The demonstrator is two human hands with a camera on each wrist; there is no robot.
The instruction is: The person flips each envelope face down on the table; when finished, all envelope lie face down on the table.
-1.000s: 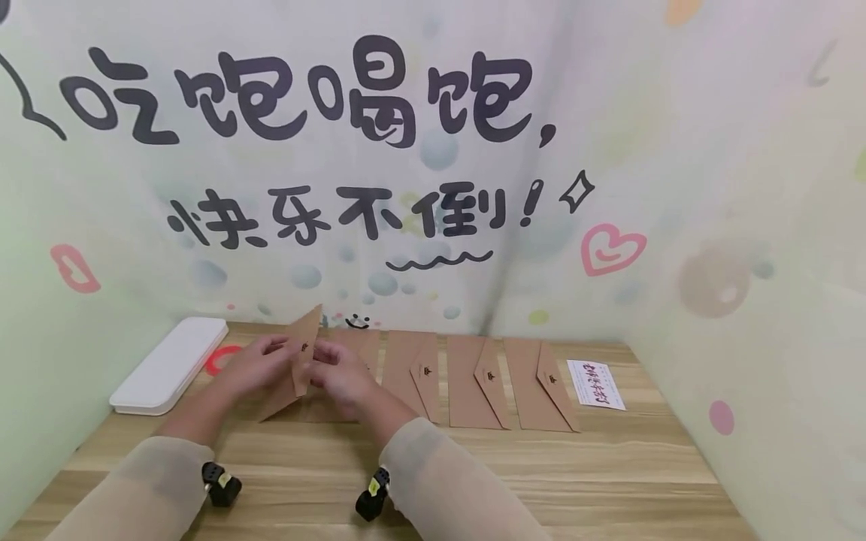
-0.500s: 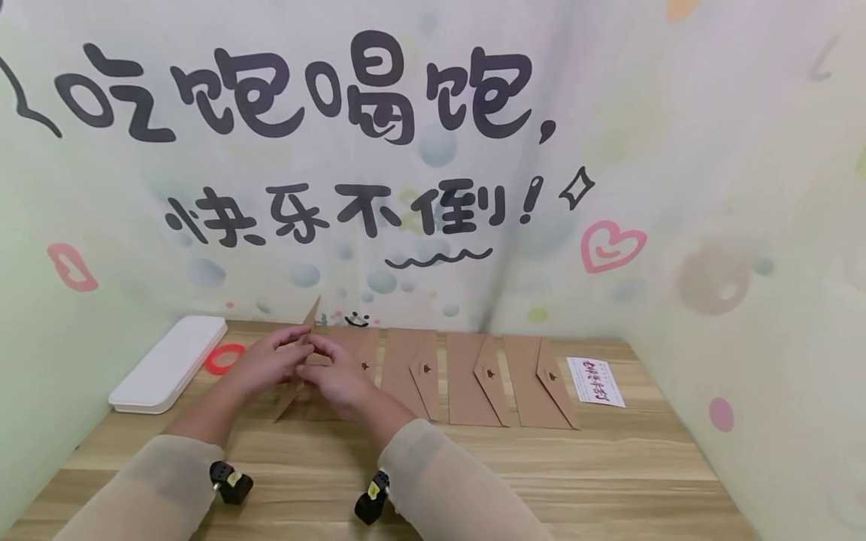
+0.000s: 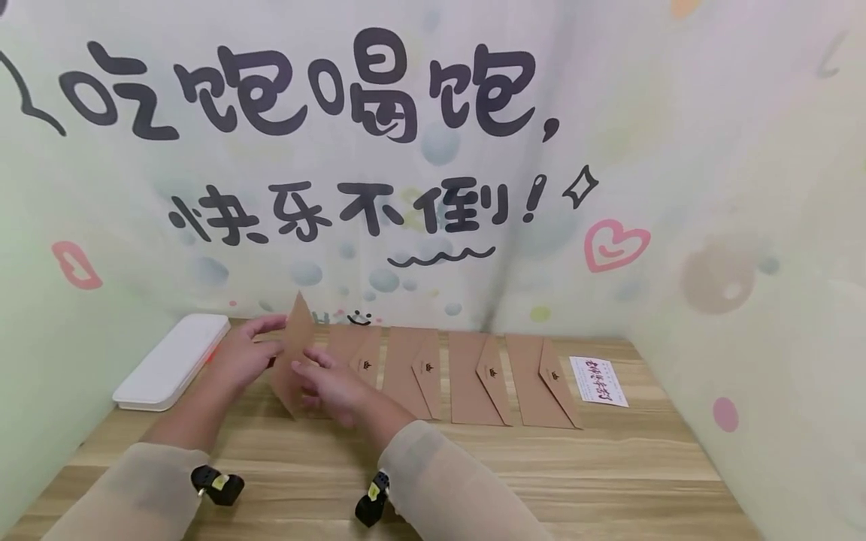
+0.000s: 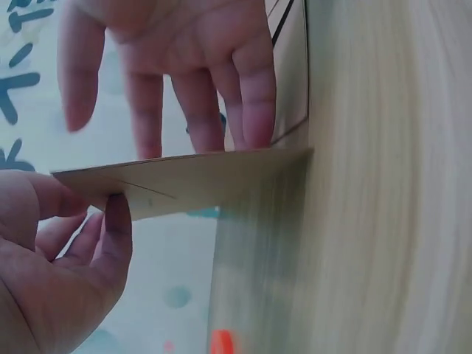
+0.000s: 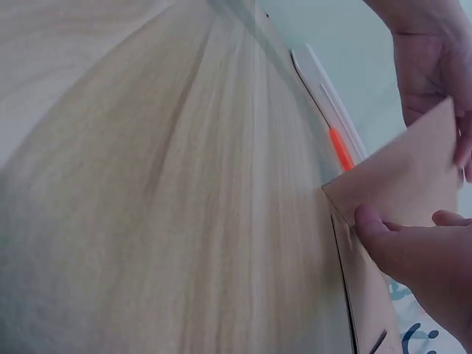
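Observation:
A brown kraft envelope [image 3: 298, 330] stands nearly upright between my two hands at the left end of a row of similar envelopes [image 3: 409, 376]. Its plain face shows in the head view. My left hand [image 3: 246, 353] grips the far upper edge, with thumb and fingertips at that corner in the left wrist view. My right hand [image 3: 341, 387] touches the other face; in the left wrist view its fingers [image 4: 199, 110] reach straight down to the envelope. The lower edge sits right at the tabletop in the right wrist view.
To the left stands a long white case [image 3: 172, 361], with an orange-red ring [image 4: 223, 341] beside it, mostly hidden by my left arm. The row of crown-printed envelopes runs rightward to a white card [image 3: 598, 382] with red lettering. A printed cloth [image 3: 433, 248] hangs behind the table.
The held envelope has turned, its crown print giving way to a thin edge and then a plain face. My left hand has shifted left over the red ring; the right fingers have straightened somewhat.

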